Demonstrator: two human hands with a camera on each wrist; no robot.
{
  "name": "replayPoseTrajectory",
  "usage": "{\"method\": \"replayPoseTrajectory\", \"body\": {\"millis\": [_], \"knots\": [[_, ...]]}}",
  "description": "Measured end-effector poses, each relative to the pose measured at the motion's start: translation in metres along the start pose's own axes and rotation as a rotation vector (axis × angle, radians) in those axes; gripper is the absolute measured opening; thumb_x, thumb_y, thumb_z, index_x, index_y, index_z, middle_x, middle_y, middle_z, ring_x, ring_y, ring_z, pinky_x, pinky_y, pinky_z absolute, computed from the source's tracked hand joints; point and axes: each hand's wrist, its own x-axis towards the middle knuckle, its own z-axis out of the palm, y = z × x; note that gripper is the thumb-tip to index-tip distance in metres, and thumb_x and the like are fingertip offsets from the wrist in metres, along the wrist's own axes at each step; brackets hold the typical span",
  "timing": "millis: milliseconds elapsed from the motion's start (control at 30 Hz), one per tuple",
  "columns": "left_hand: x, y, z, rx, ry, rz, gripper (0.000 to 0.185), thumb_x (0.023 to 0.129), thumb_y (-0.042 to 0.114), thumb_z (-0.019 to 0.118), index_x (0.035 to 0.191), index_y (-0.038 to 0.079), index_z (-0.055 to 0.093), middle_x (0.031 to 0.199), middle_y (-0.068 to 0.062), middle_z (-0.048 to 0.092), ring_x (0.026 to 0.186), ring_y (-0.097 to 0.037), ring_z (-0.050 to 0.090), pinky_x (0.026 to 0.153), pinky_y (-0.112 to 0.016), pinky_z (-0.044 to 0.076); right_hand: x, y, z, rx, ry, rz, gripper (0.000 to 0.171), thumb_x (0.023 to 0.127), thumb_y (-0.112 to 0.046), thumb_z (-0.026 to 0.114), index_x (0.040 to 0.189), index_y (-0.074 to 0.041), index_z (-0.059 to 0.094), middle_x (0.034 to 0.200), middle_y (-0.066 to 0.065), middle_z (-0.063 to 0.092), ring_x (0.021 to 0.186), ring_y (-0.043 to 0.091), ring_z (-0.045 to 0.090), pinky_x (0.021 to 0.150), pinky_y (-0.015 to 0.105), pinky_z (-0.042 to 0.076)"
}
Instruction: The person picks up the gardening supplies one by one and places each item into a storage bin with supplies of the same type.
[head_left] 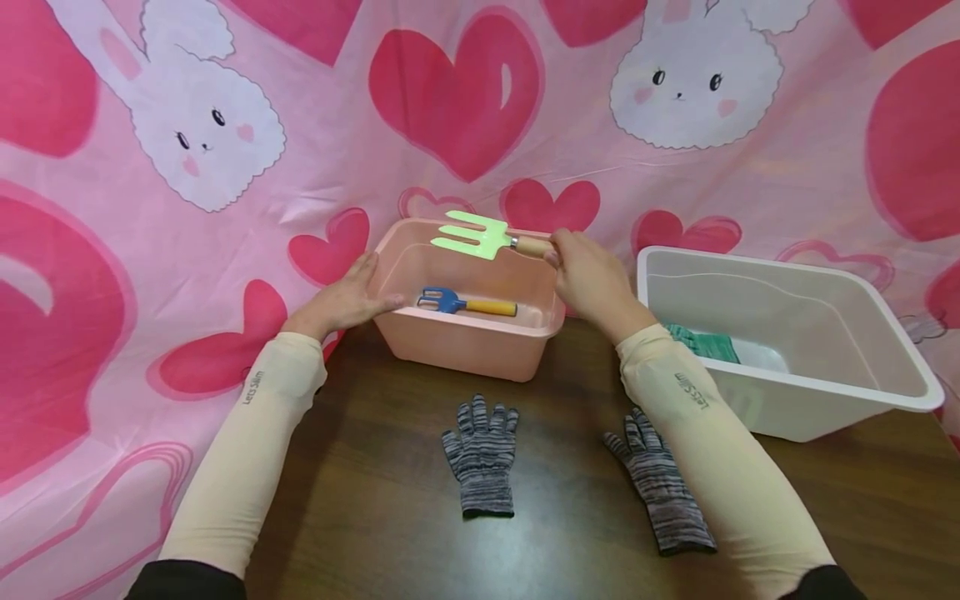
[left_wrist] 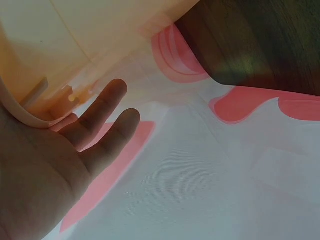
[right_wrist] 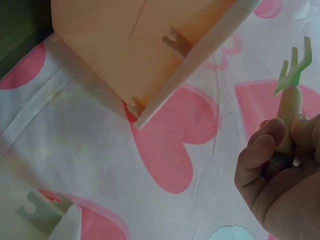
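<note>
My right hand [head_left: 588, 271] grips the wooden handle of a light-green garden hand fork [head_left: 480, 236], its three tines pointing left over the pink bin [head_left: 465, 337]. In the right wrist view, the thumb and curled fingers close round the fork's handle [right_wrist: 289, 112]. At the bin's left end my left hand [head_left: 341, 296] rests on the rim, thumb along the front edge. The left wrist view shows its fingers [left_wrist: 107, 135] loosely extended beside the bin wall. Inside the bin lies a blue fork with a yellow handle [head_left: 491, 307].
A grey-white bin [head_left: 787, 398] stands at right, with a green glove [head_left: 708, 343] inside. Two striped grey knit gloves lie on the brown table [head_left: 375, 500]: one glove [head_left: 486, 467] in the middle, another glove [head_left: 667, 496] beside my right forearm. A pink printed cloth [head_left: 315, 100] hangs behind.
</note>
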Motion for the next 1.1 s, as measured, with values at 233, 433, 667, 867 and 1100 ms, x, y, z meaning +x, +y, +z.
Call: {"method": "replayPoseTrajectory", "body": {"millis": [233, 433, 667, 867, 1100], "knots": [[0.000, 0.000, 0.000, 0.032, 0.001, 0.022, 0.120, 0.084, 0.079, 0.055, 0.162, 0.013, -0.008, 0.168, -0.015, -0.002, 0.151, -0.040, 0.009, 0.112, -0.066, 0.025, 0.010, 0.001, 0.004, 0.001, -0.026, -0.005, 0.018, 0.103, -0.018, 0.056, 0.114, -0.003, 0.057, 0.096, 0.014, 0.059, 0.089, 0.033, 0.057, 0.083, 0.050, 0.049], [0.001, -0.001, 0.000, 0.023, 0.000, 0.020, 0.119, 0.084, 0.078, 0.055, 0.162, 0.014, -0.009, 0.169, -0.013, -0.003, 0.151, -0.040, 0.010, 0.112, -0.067, 0.024, 0.018, 0.002, 0.006, -0.005, -0.052, 0.008, 0.019, 0.103, -0.017, 0.054, 0.116, -0.004, 0.059, 0.099, 0.014, 0.060, 0.090, 0.033, 0.057, 0.086, 0.051, 0.049], [0.000, -0.001, 0.000, 0.015, 0.004, 0.011, 0.113, 0.089, 0.067, 0.061, 0.162, 0.016, -0.008, 0.168, -0.013, -0.001, 0.151, -0.040, 0.009, 0.111, -0.069, 0.026, 0.027, 0.001, 0.010, -0.007, -0.099, 0.017, 0.024, 0.102, -0.017, 0.054, 0.121, -0.004, 0.059, 0.104, 0.014, 0.062, 0.092, 0.032, 0.057, 0.091, 0.050, 0.048], [0.001, -0.001, 0.001, 0.004, 0.008, 0.008, 0.120, 0.083, 0.078, 0.057, 0.163, 0.018, -0.009, 0.169, -0.011, -0.001, 0.151, -0.038, 0.010, 0.111, -0.068, 0.028, 0.034, 0.001, 0.013, -0.001, -0.147, 0.021, 0.024, 0.102, -0.017, 0.054, 0.121, -0.004, 0.059, 0.103, 0.014, 0.062, 0.091, 0.033, 0.056, 0.090, 0.049, 0.048], [0.001, -0.002, 0.000, 0.000, 0.003, 0.009, 0.117, 0.086, 0.072, 0.060, 0.162, 0.018, -0.010, 0.169, -0.012, -0.001, 0.151, -0.039, 0.011, 0.110, -0.068, 0.027, 0.041, -0.002, 0.014, -0.018, -0.157, -0.013, 0.023, 0.102, -0.015, 0.052, 0.119, -0.002, 0.061, 0.101, 0.016, 0.063, 0.090, 0.034, 0.056, 0.088, 0.050, 0.049]]}}
